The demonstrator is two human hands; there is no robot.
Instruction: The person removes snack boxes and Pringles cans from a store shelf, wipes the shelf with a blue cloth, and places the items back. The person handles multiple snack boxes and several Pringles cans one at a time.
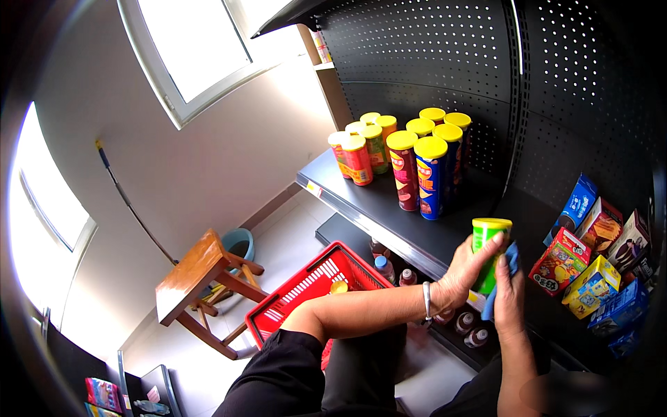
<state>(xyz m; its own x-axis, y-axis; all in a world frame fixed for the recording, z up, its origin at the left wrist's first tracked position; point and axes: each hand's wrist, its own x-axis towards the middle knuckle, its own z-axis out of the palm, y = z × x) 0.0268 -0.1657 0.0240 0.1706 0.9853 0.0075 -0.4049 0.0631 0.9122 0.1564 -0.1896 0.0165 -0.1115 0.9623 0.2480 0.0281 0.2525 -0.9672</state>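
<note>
A green chip canister with a yellow lid (485, 260) is held between both hands, over the front edge of the black shelf (359, 203). My left hand (462, 271), with a light band at the wrist, grips its near left side. A blue cloth (513, 259) is in my right hand (508, 299), pressed against the canister's right side. Behind them on the shelf stand several tall canisters, among them a blue one (430, 180) and a dark red one (404, 172). Shorter red (357, 161) and green canisters (376, 151) stand to their left.
A red shopping basket (302, 276) with a yellow-lidded item sits below the shelf, beside a wooden stool (193, 276) and a blue basin (251, 253). Bottles (384, 268) fill part of the lower shelf. Snack boxes (563, 260) stand at the right. A perforated back panel (427, 47) rises behind.
</note>
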